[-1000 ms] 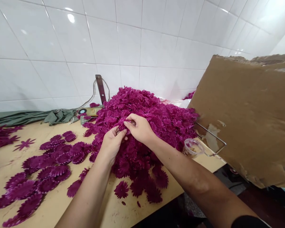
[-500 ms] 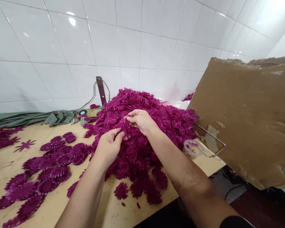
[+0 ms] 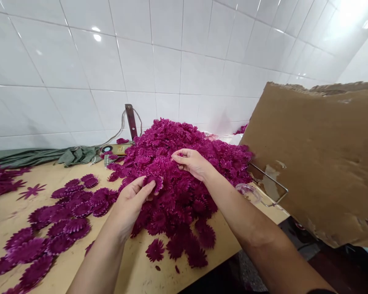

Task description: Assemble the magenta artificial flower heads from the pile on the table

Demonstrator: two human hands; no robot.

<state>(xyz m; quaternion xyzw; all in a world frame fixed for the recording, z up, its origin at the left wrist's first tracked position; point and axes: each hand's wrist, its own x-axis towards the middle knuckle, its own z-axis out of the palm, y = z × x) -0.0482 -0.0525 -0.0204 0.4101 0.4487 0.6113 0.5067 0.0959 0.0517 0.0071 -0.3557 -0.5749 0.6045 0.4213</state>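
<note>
While the person's left hand (image 3: 131, 201) pinches a magenta flower (image 3: 158, 183) before the heaped blooms (image 3: 168, 136) on the worktop (image 3: 141, 271), the right hand (image 3: 192, 162) has its fingertips drawn together, whether around anything one cannot tell

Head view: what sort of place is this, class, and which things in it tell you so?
Probably a small craft workshop: a heap of magenta flower pieces on a plain worktable, with more stacked flower pieces laid out to the left.
</note>
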